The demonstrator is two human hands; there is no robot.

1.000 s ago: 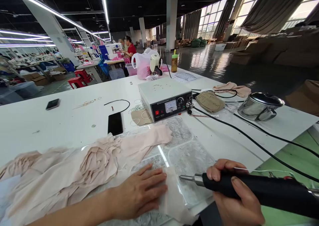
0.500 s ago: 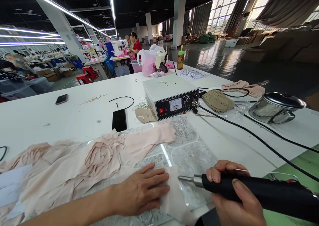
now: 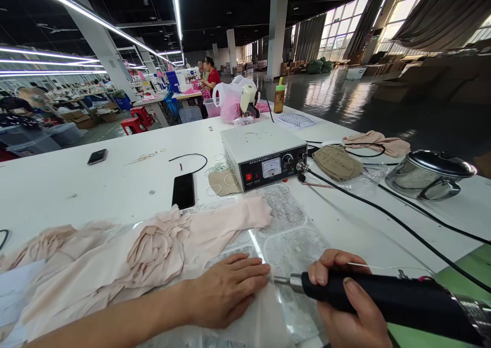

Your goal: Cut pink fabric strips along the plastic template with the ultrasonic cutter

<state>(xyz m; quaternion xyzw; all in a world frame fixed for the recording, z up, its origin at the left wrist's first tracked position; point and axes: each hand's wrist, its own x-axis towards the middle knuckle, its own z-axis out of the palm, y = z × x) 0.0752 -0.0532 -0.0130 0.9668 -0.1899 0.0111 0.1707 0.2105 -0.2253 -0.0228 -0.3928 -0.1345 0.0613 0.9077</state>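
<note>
"How are your fingers sitting?"

"Centring the clock between them, my right fingers [image 3: 326, 265] are wrapping the black-handled tool [image 3: 406, 304] at three; my left fingers [image 3: 249, 274], at nine, are lying flat and empty on sheer cloth [image 3: 268, 317]."

"What's worrying you?"

"The metal tip [image 3: 283, 280] is sitting just beside my left fingers: a slip could be catching them, and light pressing could be letting cloth creep."

"Its aim?"

"It's pointing about nine, long axis running three to nine. Beyond, at twelve, the control box [image 3: 264, 142] is standing."
</note>
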